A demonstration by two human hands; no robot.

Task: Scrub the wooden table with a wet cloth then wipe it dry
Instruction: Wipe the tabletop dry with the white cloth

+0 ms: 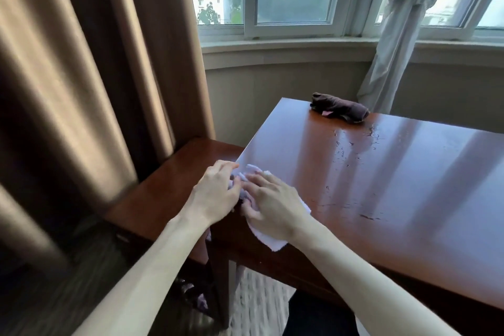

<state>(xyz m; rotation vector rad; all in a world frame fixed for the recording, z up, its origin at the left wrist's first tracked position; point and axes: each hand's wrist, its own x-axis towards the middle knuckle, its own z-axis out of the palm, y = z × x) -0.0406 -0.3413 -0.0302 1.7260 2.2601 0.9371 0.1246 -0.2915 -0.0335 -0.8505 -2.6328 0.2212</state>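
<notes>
Your wooden table (381, 185) fills the lower right, streaked with water droplets (354, 150). At its near-left corner lies the white cloth (268, 239): your right hand (272, 204) presses flat, your left hand (215, 194) seemingly pinches its edge. A dark rolled cloth (339, 108) sits upper centre.

A furnished room in a home or hotel.
This is suggested by heavy tan pleated curtains (68, 84), a white-framed bay window (294, 27) facing apartment blocks, a knotted grey sheer curtain (403, 35), and a polished reddish-brown wooden table (395, 185).
</notes>
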